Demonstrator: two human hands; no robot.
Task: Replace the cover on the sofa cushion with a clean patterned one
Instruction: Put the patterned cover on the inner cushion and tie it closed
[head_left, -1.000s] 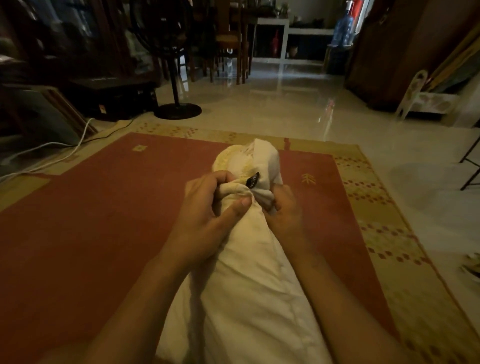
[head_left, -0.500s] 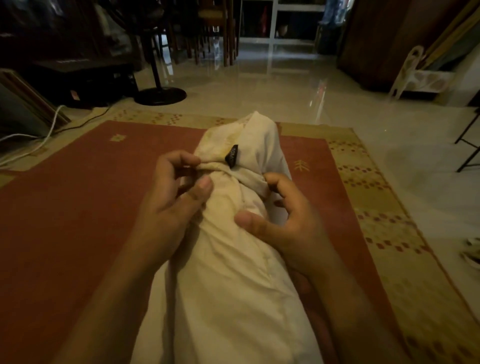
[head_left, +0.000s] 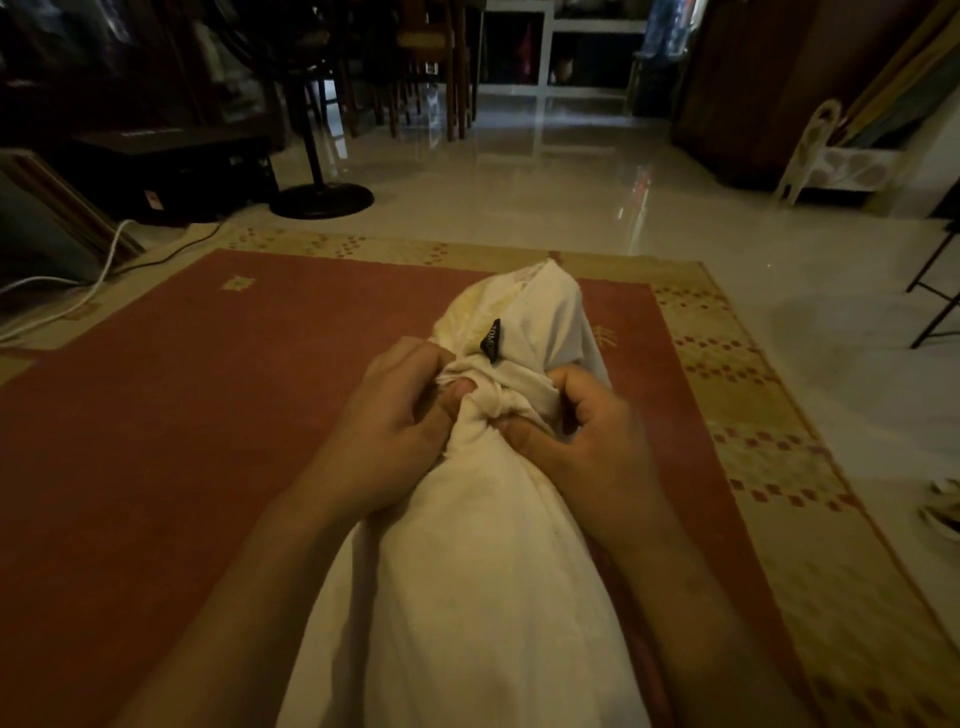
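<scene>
A long cushion in a plain white cover (head_left: 467, 582) lies lengthwise on the red rug (head_left: 208, 415), running away from me. Its far end is bunched into a knot (head_left: 491, 402), with loose white fabric and a small black label (head_left: 491, 340) beyond it. My left hand (head_left: 395, 436) pinches the fabric at the knot's left side with thumb and fingers. My right hand (head_left: 587, 441) grips the knot's right side, thumb pressed under it. No patterned cover is in view.
The rug has a beige patterned border (head_left: 769, 457) on a glossy tiled floor. A fan base (head_left: 322, 200) and white cables (head_left: 78, 296) lie at the far left. Dark furniture stands at the back, a white rack (head_left: 826, 156) and black metal legs (head_left: 935, 291) at the right.
My right hand has moved up from the cushion's side and closed on the knot. My left hand stays pinching the knot's left side. The view has tilted slightly.
</scene>
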